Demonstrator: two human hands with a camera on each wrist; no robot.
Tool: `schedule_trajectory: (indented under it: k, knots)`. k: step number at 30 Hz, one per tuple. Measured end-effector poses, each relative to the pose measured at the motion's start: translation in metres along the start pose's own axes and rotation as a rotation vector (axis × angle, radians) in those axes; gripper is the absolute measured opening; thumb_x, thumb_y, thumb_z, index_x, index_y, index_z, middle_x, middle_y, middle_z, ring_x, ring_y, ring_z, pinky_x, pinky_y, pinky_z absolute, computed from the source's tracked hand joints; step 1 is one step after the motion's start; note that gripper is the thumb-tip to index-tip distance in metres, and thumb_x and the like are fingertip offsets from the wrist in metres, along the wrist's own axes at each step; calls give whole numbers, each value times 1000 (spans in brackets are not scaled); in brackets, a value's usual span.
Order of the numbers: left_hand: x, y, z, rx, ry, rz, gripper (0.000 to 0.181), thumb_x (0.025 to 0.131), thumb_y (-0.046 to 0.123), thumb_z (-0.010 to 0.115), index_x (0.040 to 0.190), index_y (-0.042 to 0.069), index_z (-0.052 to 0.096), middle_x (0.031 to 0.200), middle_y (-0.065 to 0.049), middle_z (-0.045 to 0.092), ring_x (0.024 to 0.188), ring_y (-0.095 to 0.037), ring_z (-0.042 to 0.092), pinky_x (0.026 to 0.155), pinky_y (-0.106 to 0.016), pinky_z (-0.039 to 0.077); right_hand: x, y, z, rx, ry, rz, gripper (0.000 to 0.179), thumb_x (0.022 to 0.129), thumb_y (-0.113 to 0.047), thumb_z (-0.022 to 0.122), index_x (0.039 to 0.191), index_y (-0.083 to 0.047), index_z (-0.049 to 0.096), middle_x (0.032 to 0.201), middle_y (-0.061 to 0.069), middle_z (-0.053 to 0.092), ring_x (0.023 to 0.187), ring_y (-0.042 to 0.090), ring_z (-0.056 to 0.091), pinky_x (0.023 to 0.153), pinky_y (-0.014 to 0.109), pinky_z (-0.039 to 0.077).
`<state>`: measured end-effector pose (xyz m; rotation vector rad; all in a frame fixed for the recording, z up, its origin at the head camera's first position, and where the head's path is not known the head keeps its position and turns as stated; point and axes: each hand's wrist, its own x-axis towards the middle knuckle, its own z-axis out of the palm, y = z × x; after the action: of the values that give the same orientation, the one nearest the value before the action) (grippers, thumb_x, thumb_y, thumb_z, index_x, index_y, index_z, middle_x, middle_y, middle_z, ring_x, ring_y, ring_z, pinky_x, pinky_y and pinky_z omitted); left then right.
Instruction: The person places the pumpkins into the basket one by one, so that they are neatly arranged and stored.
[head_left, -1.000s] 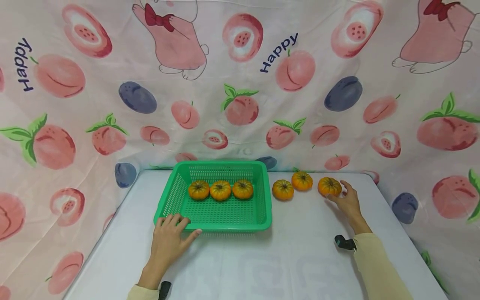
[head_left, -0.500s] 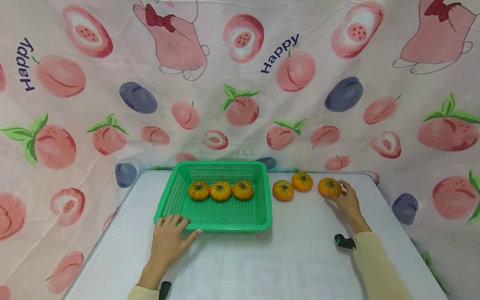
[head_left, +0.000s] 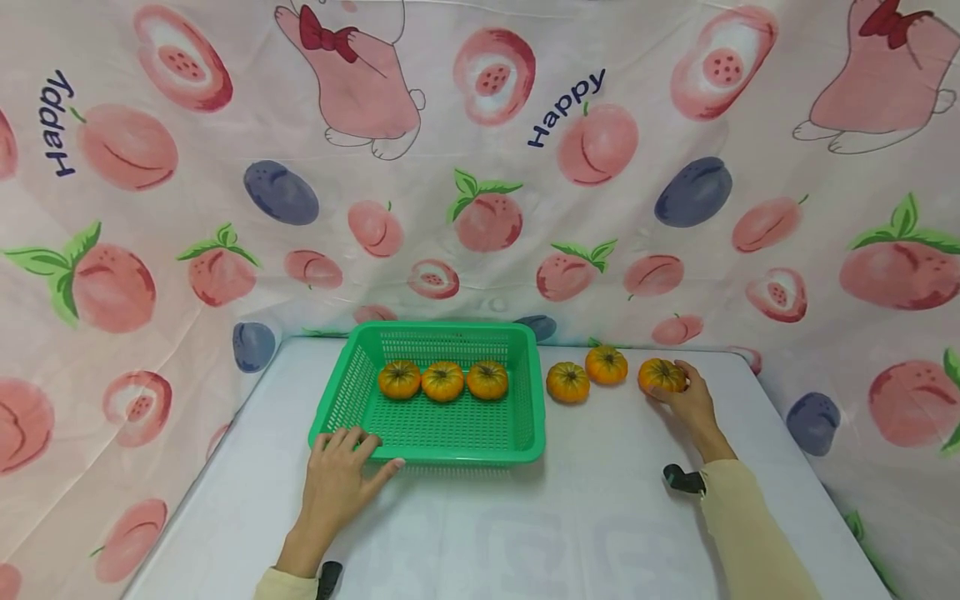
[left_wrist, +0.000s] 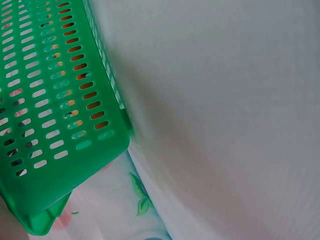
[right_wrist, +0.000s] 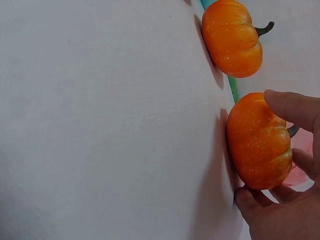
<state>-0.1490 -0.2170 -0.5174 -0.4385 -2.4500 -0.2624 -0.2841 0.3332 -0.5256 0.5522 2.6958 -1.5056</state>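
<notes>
One pumpkin [head_left: 660, 377] is on the table [head_left: 480, 533], at the right side; the right hand [head_left: 692, 407] grips it with thumb and fingers. Two more pumpkins [head_left: 567, 382] [head_left: 606, 366] stand between it and the basket [head_left: 465, 456], which contains three others [head_left: 399, 381] [head_left: 442, 382] [head_left: 487, 381]. The left hand [head_left: 341, 479] rests, fingers relaxed, on its near rim.

**Cameras: one wide, two tight**

On head: looks forward and down from above left hand [head_left: 337, 479] and right hand [head_left: 688, 402], well back. On left wrist: faces basket [left_wrist: 90, 162] at left hand, very near, rolled sideways. On right wrist: close, sidelong to pumpkin [right_wrist: 256, 145] at right hand. Shared with head: basket, pumpkin respectively.
</notes>
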Motion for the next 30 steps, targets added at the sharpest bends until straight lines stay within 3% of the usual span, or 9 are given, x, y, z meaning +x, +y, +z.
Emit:
schedule_trajectory:
  k: [11, 24, 30]
  knots:
    - [0, 1, 0, -5, -9, -7, 43, 76, 59, 74, 90, 19, 71, 87, -1, 65, 86, -27, 61, 80, -46, 40, 7, 3, 3, -25, 7, 14, 78, 96, -18, 63, 157, -9, 16, 161, 26, 16, 146, 47, 20, 119, 59, 18]
    - [0, 0, 1, -7, -3, -8, 43, 74, 57, 76, 90, 17, 72, 86, -2, 64, 86, -28, 61, 80, -47, 40, -1, -6, 3, 9, 16, 58, 79, 96, -21, 64, 158, -11, 16, 162, 23, 13, 146, 45, 20, 119, 58, 19]
    - [1, 2, -1, -12, -5, -10, 43, 74, 56, 77, 90, 16, 72, 86, -2, 64, 86, -28, 61, 79, -47, 39, -5, -11, -2, 14, 17, 17, 78, 96, -23, 64, 158, -12, 17, 162, 23, 14, 146, 45, 20, 119, 59, 20]
